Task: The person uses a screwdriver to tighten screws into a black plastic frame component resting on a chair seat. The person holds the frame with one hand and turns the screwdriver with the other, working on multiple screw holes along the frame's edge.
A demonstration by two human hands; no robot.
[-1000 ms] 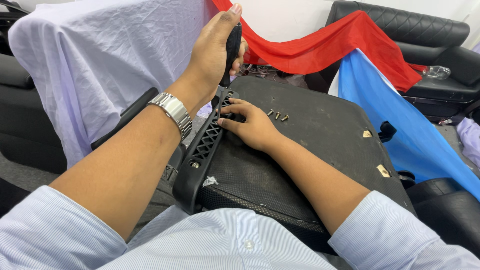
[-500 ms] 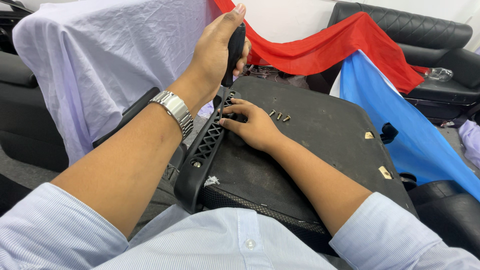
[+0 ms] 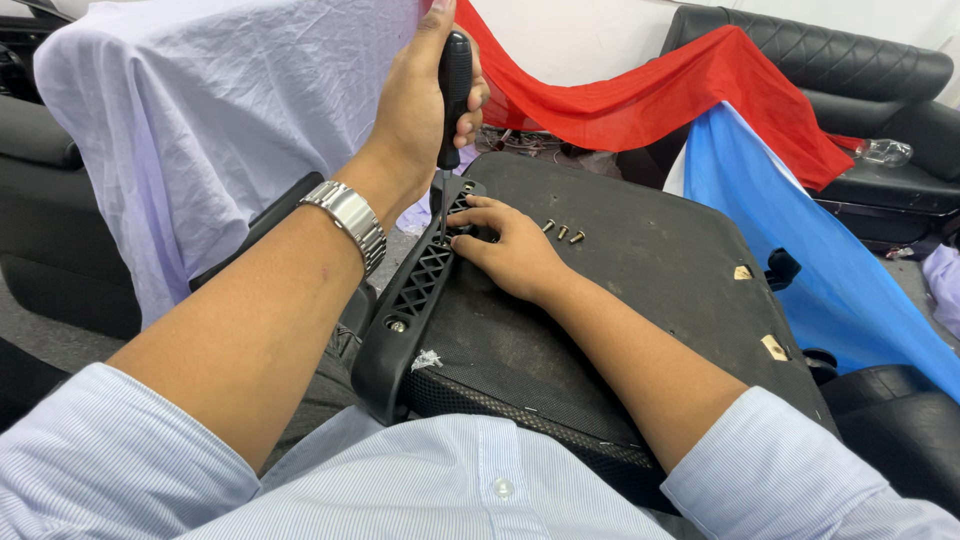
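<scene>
- A black-handled screwdriver [image 3: 453,85] is gripped upright in the left hand [image 3: 420,110], its tip set into the black plastic bracket [image 3: 415,290] below
- The right hand [image 3: 510,250] is pressed flat on the bracket's far end, fingers loosely spread, with three loose screws [image 3: 562,233] lying just right of it

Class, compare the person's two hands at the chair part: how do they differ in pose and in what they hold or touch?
The left hand is raised and closed in a grip around the black screwdriver, held upright; the right hand lies low, fingers spread on the black plastic bracket at the screwdriver's tip. The left arm wears a metal wristwatch; the right wrist is bare. Both arms come out of light striped shirt sleeves and work at the same spot.
</scene>
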